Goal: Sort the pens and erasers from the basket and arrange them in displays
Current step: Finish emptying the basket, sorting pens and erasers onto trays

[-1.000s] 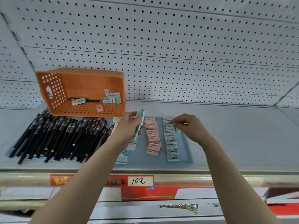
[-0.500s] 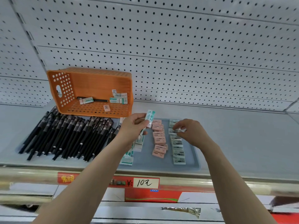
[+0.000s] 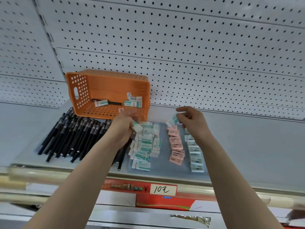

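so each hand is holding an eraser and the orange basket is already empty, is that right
Not quite. The orange basket is not empty: the head view shows several erasers and a black pen lying in it. The rest is right: the left hand holds one eraser and the right hand holds a second eraser.

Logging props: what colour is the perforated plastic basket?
The perforated plastic basket is orange; head view shows it best.
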Available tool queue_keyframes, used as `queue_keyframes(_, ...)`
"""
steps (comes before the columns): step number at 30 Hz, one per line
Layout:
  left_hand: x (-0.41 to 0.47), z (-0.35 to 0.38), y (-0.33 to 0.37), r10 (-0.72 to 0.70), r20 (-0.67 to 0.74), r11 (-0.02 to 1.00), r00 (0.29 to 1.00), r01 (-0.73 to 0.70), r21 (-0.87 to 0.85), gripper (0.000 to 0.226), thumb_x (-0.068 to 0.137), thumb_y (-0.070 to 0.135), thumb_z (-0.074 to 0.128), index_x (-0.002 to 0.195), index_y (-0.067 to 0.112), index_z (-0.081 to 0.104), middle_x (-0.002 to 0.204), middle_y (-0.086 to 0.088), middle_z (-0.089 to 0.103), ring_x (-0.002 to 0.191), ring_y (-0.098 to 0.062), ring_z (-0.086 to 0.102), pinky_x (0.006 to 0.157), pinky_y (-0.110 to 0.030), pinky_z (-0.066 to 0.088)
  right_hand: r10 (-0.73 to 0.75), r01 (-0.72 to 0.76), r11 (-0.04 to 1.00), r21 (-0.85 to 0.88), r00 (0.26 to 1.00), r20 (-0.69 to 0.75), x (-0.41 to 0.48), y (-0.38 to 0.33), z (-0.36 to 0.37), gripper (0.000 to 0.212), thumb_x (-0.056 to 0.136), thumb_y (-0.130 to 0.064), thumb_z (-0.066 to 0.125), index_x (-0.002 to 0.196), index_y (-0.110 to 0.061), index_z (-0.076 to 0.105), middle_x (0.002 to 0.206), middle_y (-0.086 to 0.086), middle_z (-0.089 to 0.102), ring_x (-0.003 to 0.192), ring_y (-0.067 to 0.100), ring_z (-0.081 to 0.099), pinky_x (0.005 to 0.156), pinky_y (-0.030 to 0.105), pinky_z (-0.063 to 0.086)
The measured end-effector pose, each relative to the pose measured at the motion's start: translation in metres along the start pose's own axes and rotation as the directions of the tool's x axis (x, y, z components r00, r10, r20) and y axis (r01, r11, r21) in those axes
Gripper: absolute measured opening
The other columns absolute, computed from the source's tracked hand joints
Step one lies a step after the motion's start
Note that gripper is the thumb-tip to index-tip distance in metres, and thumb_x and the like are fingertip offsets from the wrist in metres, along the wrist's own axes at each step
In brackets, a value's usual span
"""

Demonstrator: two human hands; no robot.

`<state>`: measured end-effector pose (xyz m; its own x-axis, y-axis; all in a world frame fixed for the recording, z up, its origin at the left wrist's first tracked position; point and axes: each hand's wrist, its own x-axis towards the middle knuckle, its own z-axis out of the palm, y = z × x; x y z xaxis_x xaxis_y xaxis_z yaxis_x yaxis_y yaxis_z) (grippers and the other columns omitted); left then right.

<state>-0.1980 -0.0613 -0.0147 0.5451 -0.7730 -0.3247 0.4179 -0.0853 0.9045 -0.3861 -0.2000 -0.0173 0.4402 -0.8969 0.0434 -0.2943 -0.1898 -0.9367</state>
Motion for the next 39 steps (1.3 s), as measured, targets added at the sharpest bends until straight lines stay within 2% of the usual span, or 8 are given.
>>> queue_keyframes(6, -0.002, -0.025, -0.002, -0.001, 0.081, 1.000, 0.997, -0.001, 0.025, 0.063, 0.090, -0.025, 0.033, 0.138, 0.013, 0.048, 0.134, -0.013, 0.052, 0.124, -0.021, 0.053, 0.092, -0.027, 0.050, 0.081, -0.073, 0.996, -0.054, 0.985, 0.154, -0.005, 0.004, 0.016, 0.013, 0.089, -0.006, 0.063, 0.093, -0.014, 0.073, 0.074, 0.007, 0.071, 0.063, 0.013, 0.058, 0.058, 0.022, 0.051)
queue_keyframes(11, -0.001, -0.029, -0.004, 0.008, 0.109, 1.000, 0.994, -0.005, -0.026, 0.055, 0.092, -0.018, 0.044, 0.140, 0.011, 0.046, 0.118, -0.012, 0.067, 0.114, -0.026, 0.063, 0.094, -0.033, 0.052, 0.011, 0.002, 0.976, -0.216, 0.998, 0.057, 0.003, 0.014, 0.027, 0.025, 0.093, -0.011, 0.056, 0.096, -0.029, 0.073, 0.080, 0.000, 0.072, 0.063, 0.013, 0.059, 0.068, 0.033, 0.053)
queue_keyframes(16, 0.001, -0.032, -0.003, -0.029, 0.096, 0.997, 0.995, 0.035, -0.068, 0.045, 0.092, -0.009, 0.052, 0.134, 0.007, 0.050, 0.106, -0.008, 0.071, 0.092, -0.021, 0.069, 0.071, -0.029, 0.061, -0.013, -0.008, 0.971, -0.238, 0.996, -0.087, 0.019, 0.008, 0.037, 0.010, 0.089, -0.016, 0.064, 0.097, -0.019, 0.071, 0.081, -0.001, 0.071, 0.066, 0.011, 0.064, 0.058, 0.012, 0.044)
queue_keyframes(19, 0.001, -0.033, -0.005, -0.040, 0.107, 0.998, 0.993, 0.045, -0.050, 0.037, 0.093, -0.007, 0.053, 0.129, 0.000, 0.053, 0.105, -0.010, 0.070, 0.088, -0.022, 0.069, 0.072, -0.032, 0.061, 0.010, -0.007, 0.966, -0.258, 1.000, 0.009, 0.027, 0.008, 0.048, 0.008, 0.088, -0.014, 0.067, 0.093, -0.016, 0.073, 0.082, 0.002, 0.073, 0.065, 0.009, 0.063, 0.060, 0.009, 0.048)
queue_keyframes(25, 0.004, -0.038, -0.008, -0.025, 0.104, 1.000, 0.994, 0.025, 0.005, 0.037, 0.093, -0.004, 0.056, 0.128, 0.006, 0.056, 0.109, -0.011, 0.069, 0.094, -0.021, 0.068, 0.074, -0.030, 0.060, 0.084, -0.022, 0.954, -0.298, 0.977, 0.198, 0.030, 0.016, 0.054, 0.014, 0.084, -0.014, 0.072, 0.098, -0.016, 0.075, 0.083, 0.006, 0.074, 0.072, 0.019, 0.071, 0.082, 0.040, 0.060)
queue_keyframes(34, 0.006, -0.033, -0.009, 0.005, 0.100, 1.000, 0.995, -0.007, 0.022, 0.031, 0.092, -0.004, 0.057, 0.121, 0.008, 0.058, 0.104, -0.008, 0.070, 0.087, -0.018, 0.069, 0.072, -0.027, 0.060, 0.043, 0.133, 0.794, -0.593, 0.961, 0.273, 0.029, 0.001, 0.060, 0.029, 0.092, -0.027, 0.063, 0.119, -0.020, 0.069, 0.116, 0.001, 0.067, 0.092, 0.018, 0.068, 0.086, 0.028, 0.050)
queue_keyframes(37, 0.007, -0.028, -0.007, 0.030, 0.105, 0.999, 0.994, -0.034, 0.039, 0.031, 0.092, -0.004, 0.058, 0.120, 0.008, 0.057, 0.108, -0.010, 0.070, 0.088, -0.019, 0.069, 0.070, -0.026, 0.060, -0.103, 0.166, 0.890, -0.425, 0.981, 0.167, 0.018, -0.016, 0.064, 0.021, 0.095, -0.029, 0.058, 0.106, -0.020, 0.073, 0.101, -0.006, 0.072, 0.085, 0.012, 0.067, 0.076, 0.024, 0.047)
queue_keyframes(39, 0.007, -0.023, -0.006, 0.058, 0.134, 0.996, 0.989, -0.066, 0.059, 0.030, 0.091, -0.004, 0.060, 0.117, 0.010, 0.060, 0.107, -0.011, 0.070, 0.090, -0.020, 0.069, 0.071, -0.026, 0.059, -0.061, 0.104, 0.985, -0.135, 0.955, 0.289, 0.011, -0.029, 0.069, 0.016, 0.094, -0.026, 0.062, 0.101, -0.016, 0.072, 0.087, -0.002, 0.073, 0.074, 0.011, 0.066, 0.067, 0.025, 0.050)
